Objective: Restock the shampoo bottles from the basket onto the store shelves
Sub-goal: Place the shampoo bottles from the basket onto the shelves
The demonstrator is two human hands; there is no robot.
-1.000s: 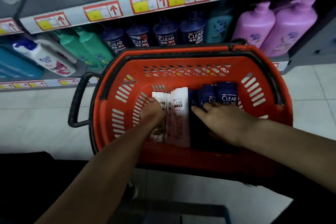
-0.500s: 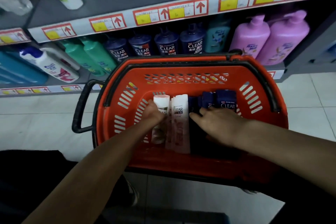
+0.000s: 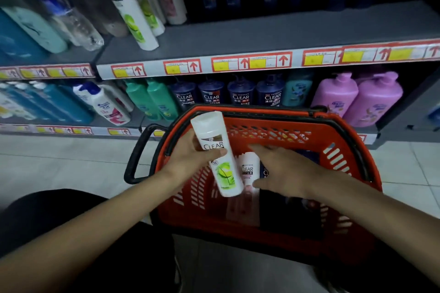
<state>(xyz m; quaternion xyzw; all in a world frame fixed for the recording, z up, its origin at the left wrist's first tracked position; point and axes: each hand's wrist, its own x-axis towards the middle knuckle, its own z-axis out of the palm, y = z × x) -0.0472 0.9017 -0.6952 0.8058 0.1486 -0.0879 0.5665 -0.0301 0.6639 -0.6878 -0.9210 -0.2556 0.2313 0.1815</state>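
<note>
My left hand [image 3: 190, 157] grips a white CLEAR shampoo bottle with a green leaf label [image 3: 217, 152], lifted above the left side of the red basket [image 3: 333, 135]. The bottle points cap-up towards the shelves. My right hand [image 3: 283, 171] hovers over the basket with its fingers spread and straight, holding nothing. Under it lie a white and pink CLEAR bottle [image 3: 248, 169] and dark blue bottles, mostly hidden by the hand. The grey middle shelf [image 3: 262, 31] has a bare stretch at its front, beside matching white and green bottles [image 3: 133, 14].
The lower shelf behind the basket holds dark blue CLEAR pump bottles [image 3: 228, 93], green bottles [image 3: 152, 100] and purple pump bottles [image 3: 357, 100]. The basket's black handle [image 3: 138, 152] sticks out to the left over the pale tiled floor. My dark-clothed legs fill the bottom edge.
My left hand has lifted the white and green bottle up out of the basket. My right hand has come off the dark bottles and spread. The view has tilted up to show the middle shelf.
</note>
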